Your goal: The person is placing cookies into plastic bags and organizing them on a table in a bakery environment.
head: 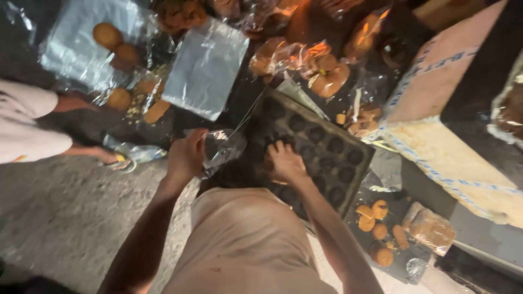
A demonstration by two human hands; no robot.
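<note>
Left hand (187, 155) was clamped on a clear plastic bag (220, 148), mouth held toward the tray for filling. Right hand (285, 161), just right of the bag, pressed fingers together into a dark baking tray (348, 142) cup; contents unclear. Loose cookies (373, 218) lay below-right.

The left hand (186, 155) grips a glossy, crinkled clear plastic bag (220, 148). The right hand (286, 162) rests on a dark, matt metal baking tray (327, 147). Shiny plastic sheets (206, 68) lie on the rough, grainy concrete floor (65, 212). The cardboard box (441, 81) looks matt.
</note>
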